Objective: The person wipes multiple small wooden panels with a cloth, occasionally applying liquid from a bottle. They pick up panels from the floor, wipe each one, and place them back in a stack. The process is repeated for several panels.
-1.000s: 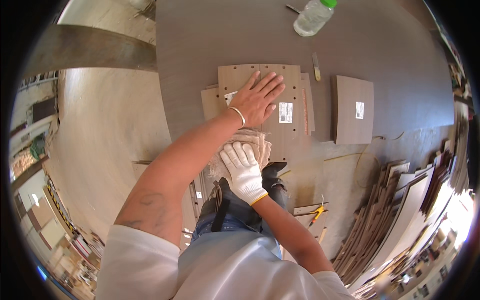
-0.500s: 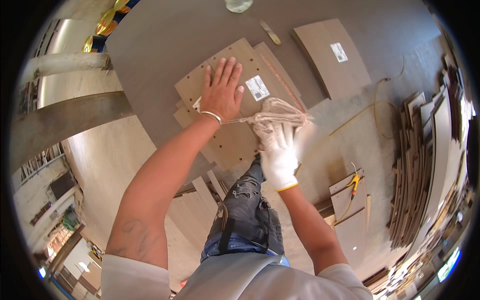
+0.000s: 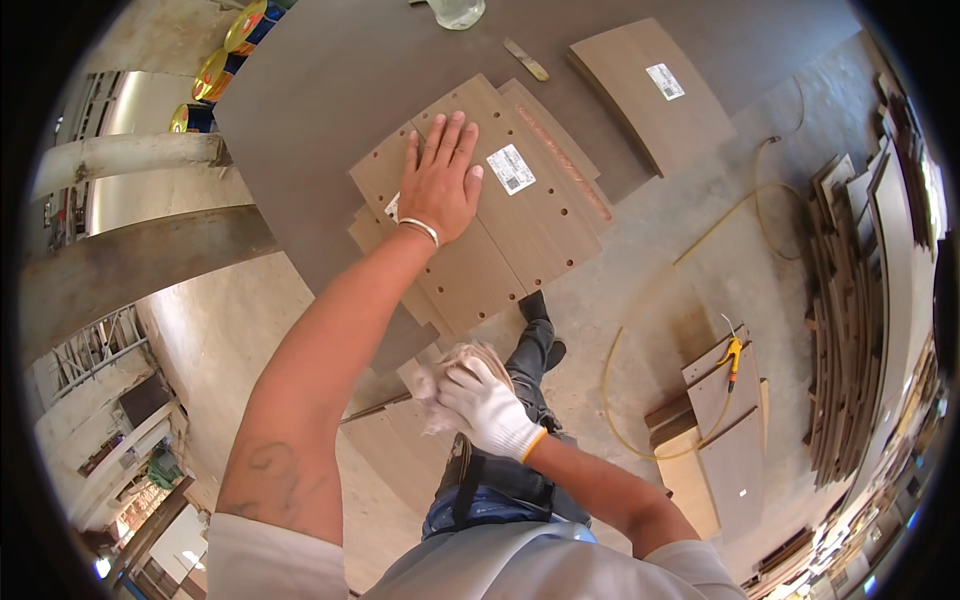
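- Since the frame half a second ago, I see the cloth (image 3: pixel 432 400) pulled off the drilled boards and back toward the body, together with the gloved right hand (image 3: pixel 484 402).
- Head view: my right hand has its fingers curled around the cloth, grasping it in a bunch before the legs, just off the near edge of the boards.
- My left hand (image 3: pixel 438 190), bare with a pale band (image 3: pixel 418 230) at its wrist, is released: it lies flat, palm down, over the seam between two boards, as it did then.
- Left board (image 3: pixel 462 275) and right board (image 3: pixel 545 225) lie side by side; other pieces stick out beneath them. I see a white label (image 3: pixel 511 169) on the right one.
- They rest on a grey-brown desk (image 3: pixel 300 130), with a small blade (image 3: pixel 526 60) beyond, and a clear bottle (image 3: pixel 459 12) cut by the upper edge.
- Another labelled board (image 3: pixel 650 110) lies to the right, apart from these.
- Lower right, I see a yellow air gun (image 3: pixel 733 354) on some planks (image 3: pixel 728 450), and a tall stack of panels (image 3: pixel 835 340) farther right.
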Demonstrator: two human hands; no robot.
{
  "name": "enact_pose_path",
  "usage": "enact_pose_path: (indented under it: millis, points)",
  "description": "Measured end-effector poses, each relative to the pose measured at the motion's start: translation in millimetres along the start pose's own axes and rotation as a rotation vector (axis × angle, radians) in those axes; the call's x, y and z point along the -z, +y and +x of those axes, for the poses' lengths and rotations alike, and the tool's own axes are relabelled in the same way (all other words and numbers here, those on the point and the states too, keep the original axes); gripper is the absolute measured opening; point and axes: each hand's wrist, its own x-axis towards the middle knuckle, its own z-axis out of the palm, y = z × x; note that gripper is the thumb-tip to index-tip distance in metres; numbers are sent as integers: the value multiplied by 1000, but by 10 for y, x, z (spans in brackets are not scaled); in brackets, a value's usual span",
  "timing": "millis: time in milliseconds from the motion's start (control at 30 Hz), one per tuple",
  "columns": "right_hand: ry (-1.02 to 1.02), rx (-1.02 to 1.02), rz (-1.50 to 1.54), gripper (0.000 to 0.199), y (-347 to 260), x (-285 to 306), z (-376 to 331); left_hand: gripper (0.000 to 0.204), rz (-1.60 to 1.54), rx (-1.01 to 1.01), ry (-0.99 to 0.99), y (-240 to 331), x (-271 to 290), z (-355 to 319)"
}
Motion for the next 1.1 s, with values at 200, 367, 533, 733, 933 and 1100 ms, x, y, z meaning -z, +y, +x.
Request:
enact_pose_path:
  millis: [200,367,533,733,933,1100]
  points:
    - [616,-1350,1324,31,452,-454,-1491,59,-2,-21,42,13,2,14]
    - [1025,-835,757,37,230,253,-972,59,-7,-18,44,-28,-32,1]
    - [565,-172,-105,51,200,327,288,60,14,-32,53,-55,-127,48]
    - [660,-295,-696,38,745,1419,645,59,-14,-48,42,-52,-35,15]
    - [445,-267,-462,51,291,730,485,61,-22,-51,2,-48,2,28]
    - [515,-436,-656,49,516,1161,674,62,4,40,0,26,-44,12]
